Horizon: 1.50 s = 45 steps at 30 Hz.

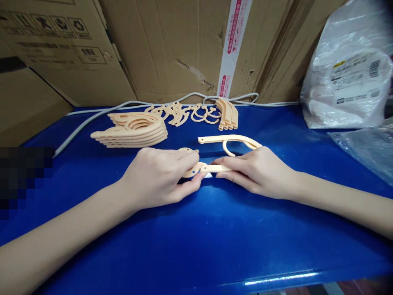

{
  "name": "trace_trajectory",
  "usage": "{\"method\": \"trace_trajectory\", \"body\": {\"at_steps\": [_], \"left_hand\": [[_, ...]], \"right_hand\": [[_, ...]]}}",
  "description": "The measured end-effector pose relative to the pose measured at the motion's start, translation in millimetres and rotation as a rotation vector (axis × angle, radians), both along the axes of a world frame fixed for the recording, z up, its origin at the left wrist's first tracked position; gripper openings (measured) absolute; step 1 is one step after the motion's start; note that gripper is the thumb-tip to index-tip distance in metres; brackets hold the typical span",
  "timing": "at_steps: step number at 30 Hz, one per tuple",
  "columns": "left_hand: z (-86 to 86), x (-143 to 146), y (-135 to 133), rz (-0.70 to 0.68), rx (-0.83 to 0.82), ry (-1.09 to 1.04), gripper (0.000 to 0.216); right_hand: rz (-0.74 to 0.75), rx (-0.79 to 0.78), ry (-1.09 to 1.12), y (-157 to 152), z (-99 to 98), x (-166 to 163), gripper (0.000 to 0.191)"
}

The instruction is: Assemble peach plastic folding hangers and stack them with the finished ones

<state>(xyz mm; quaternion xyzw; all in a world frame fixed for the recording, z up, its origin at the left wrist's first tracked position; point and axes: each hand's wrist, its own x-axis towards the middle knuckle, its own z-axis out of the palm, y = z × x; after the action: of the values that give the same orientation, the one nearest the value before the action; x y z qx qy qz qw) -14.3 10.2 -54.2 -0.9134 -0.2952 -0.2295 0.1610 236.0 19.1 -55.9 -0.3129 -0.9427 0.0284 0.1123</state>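
Observation:
My left hand [156, 176] is closed, pinching a cream plastic hanger hook piece [189, 171] that has round holes in it; much of the piece is hidden by my fingers. From the other side my right hand [260, 172] grips a straight-ended hanger arm [215, 168]. The arm's tip meets the hook piece at my left fingertips; whether the two are joined I cannot tell. Just beyond my right hand lies a curved hanger arm [221, 139], with a curved hook part [226, 149] below it.
On the blue table [196, 246], a stack of folded hangers [132, 133] lies at back left. Behind are loose hook pieces [176, 113] and a bundle of hanger arms [227, 114]. A white cable [135, 102] runs along cardboard boxes [172, 49]. Plastic bags [346, 73] stand at right.

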Motion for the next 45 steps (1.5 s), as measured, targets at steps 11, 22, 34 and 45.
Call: {"method": "trace_trajectory", "body": {"at_steps": [11,22,34,45], "left_hand": [[3.9,0.8,-2.0,-0.017,0.092,0.024,0.03],[2.6,-0.1,0.0,-0.041,0.061,0.041,0.031],[3.6,-1.8,0.4,-0.055,-0.001,0.068,0.032],[7.7,3.1,-6.0,0.048,0.048,0.084,0.028]], "right_hand": [[0.059,0.09,0.041,-2.8,-5.3,1.3,0.037],[0.057,0.139,0.024,-2.5,-5.7,1.8,0.042],[0.07,0.128,0.066,-4.0,-4.3,0.1,0.035],[0.031,0.215,0.076,-3.4,-4.8,-1.3,0.031]]}}
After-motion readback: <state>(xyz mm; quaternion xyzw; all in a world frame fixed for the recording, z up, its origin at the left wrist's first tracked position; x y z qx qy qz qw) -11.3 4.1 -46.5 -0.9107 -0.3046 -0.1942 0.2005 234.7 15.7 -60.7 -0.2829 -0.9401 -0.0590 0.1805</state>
